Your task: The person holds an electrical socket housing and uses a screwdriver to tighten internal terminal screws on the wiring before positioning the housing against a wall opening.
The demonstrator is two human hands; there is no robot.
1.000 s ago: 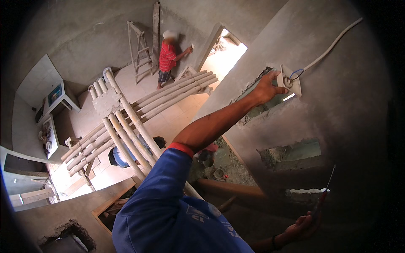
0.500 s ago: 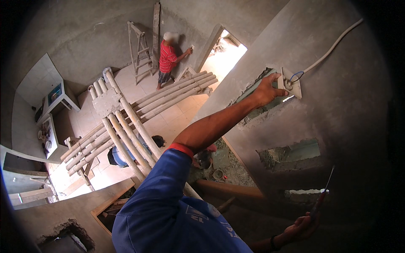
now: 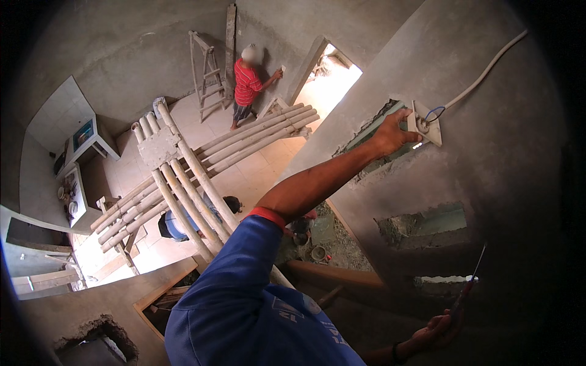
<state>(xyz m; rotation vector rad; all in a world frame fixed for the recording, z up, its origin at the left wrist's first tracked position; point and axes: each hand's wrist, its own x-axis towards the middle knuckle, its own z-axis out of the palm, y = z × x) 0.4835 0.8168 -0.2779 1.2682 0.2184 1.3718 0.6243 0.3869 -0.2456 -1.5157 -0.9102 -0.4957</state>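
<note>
My left hand (image 3: 392, 134) reaches across to the upper right and pinches the edge of a white square electrical plate (image 3: 434, 133) between thumb and fingers. A round fitting and a blue wire (image 3: 436, 111) show on the plate's face. From there a white cable (image 3: 488, 72) runs up along the grey wall. Low on the right, my right hand (image 3: 436, 332) is wrapped round the dark red handle of a screwdriver (image 3: 468, 288). Its thin metal shaft points upward, away from the plate. Shadow partly hides that hand's fingers.
Rough openings (image 3: 421, 226) pierce the plastered wall (image 3: 390, 189) on the right. Below, bamboo poles (image 3: 250, 143) form a scaffold over a tiled floor. A person in red (image 3: 247, 85) works at the far wall near a wooden ladder (image 3: 209, 79) and a doorway (image 3: 329, 76).
The whole view has shifted slightly. My left hand still grips the plate, which looks tilted a little differently. The screwdriver stays in my right hand.
</note>
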